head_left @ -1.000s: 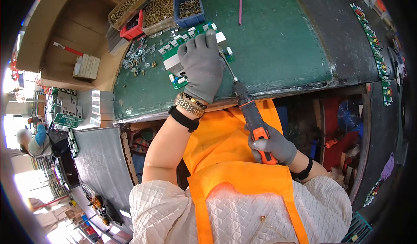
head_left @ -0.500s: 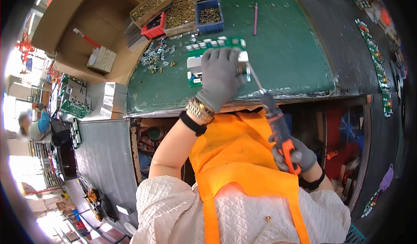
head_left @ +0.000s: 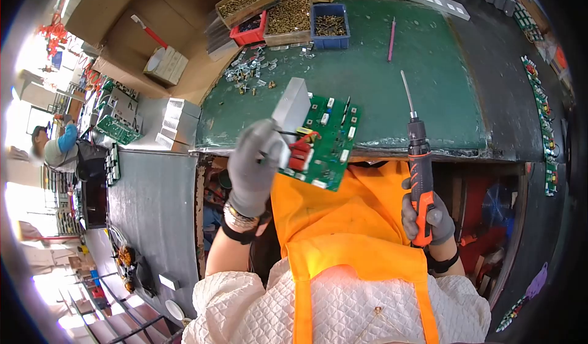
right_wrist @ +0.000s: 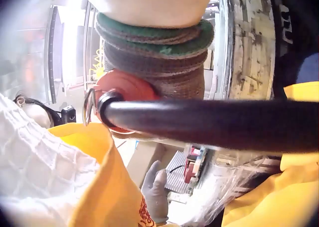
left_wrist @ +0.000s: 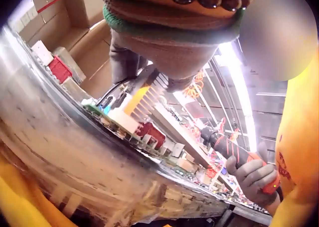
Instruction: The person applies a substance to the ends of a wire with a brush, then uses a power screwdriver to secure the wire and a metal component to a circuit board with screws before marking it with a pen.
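My gloved left hand [head_left: 252, 169] grips a green circuit board [head_left: 334, 132] by its metal heatsink [head_left: 293, 105] side. The board is tilted over the near edge of the bench, with red and white components facing up. In the left wrist view, the heatsink's fins [left_wrist: 149, 95] show beneath that hand. My gloved right hand [head_left: 440, 221] holds an orange-and-black electric screwdriver [head_left: 420, 166], its fingers wrapped round the handle. The long bit [head_left: 407, 93] points away from me, to the right of the board and apart from it. In the right wrist view, a black cord [right_wrist: 214, 122] crosses close to the camera.
Bins of brass screws [head_left: 288, 19] and a blue bin [head_left: 331, 26] line the back of the green bench top [head_left: 416, 111]. Loose metal clips [head_left: 248, 68] lie in front of them. A pink pen-like stick [head_left: 391, 39] lies farther right. A cardboard box [head_left: 116, 13] stands at left.
The left hand has lifted the board off the bench and brought it nearer and turned it. The screwdriver has moved right, its bit swinging away from the board.
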`<state>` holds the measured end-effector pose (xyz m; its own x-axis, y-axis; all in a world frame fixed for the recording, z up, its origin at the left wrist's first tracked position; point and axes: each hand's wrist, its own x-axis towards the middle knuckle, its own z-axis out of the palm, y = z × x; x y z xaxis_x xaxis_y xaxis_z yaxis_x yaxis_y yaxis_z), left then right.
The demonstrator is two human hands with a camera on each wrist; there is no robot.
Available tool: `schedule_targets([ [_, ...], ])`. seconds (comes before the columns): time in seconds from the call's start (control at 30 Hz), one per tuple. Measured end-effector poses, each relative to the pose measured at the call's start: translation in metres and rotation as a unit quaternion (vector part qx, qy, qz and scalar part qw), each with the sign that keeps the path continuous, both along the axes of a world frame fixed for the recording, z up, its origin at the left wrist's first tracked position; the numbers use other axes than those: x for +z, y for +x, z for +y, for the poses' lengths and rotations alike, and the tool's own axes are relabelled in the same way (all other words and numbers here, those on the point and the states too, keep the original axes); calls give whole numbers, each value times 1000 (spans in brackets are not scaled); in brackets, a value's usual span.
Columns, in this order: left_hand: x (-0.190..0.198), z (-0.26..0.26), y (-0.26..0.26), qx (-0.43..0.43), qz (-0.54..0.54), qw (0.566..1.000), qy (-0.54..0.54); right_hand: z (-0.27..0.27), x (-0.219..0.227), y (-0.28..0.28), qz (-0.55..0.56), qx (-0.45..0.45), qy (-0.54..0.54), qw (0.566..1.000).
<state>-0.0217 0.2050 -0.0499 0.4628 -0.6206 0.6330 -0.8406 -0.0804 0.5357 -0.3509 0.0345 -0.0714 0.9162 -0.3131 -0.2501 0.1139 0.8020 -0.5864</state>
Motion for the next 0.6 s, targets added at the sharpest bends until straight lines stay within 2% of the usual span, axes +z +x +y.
schedule_targets([
  [0.03, 4, -2, 8, 1, -1, 1000, -1, 0, 0, 3, 1, 5, 5, 1000],
  [0.1, 14, -14, 25, 15, 247, 968, -33, -2, 1, 10, -4, 16, 6, 1000],
  [0.13, 12, -24, 32, 16, 246, 969, -36, -3, 3, 13, -6, 17, 4, 1000],
  [0.17, 6, -36, 41, -28, 370, 928, -40, -4, 5, 16, -8, 20, 3, 1000],
  [0.2, -2, -50, 49, -73, 488, 869, -42, -5, 7, 20, -10, 21, 1, 1000],
  [0.3, -33, -86, 64, -64, 591, 803, -49, -8, 13, 20, -8, 3, -8, 1000],
  [0.33, -37, -92, 69, -67, 591, 802, -51, -9, 13, 17, -1, -6, -23, 1000],
  [0.4, -41, -98, 86, -131, 551, 824, 7, -8, 10, 7, 9, -24, -28, 999],
  [0.43, -38, -100, 98, -147, 474, 865, 72, -9, 8, 1, 24, -44, -29, 998],
  [0.47, -32, -104, 111, -149, 472, 866, 71, -9, 5, -4, 39, -64, -30, 997],
  [0.5, -19, -110, 122, -112, 340, 923, 143, -8, 3, -7, 41, -79, -28, 996],
  [0.53, -9, -118, 137, -72, 199, 954, 211, -7, 1, -8, 40, -83, -29, 995],
  [0.6, -13, -147, 193, -59, 160, 966, 193, -8, -2, -10, 58, -92, -12, 994],
])
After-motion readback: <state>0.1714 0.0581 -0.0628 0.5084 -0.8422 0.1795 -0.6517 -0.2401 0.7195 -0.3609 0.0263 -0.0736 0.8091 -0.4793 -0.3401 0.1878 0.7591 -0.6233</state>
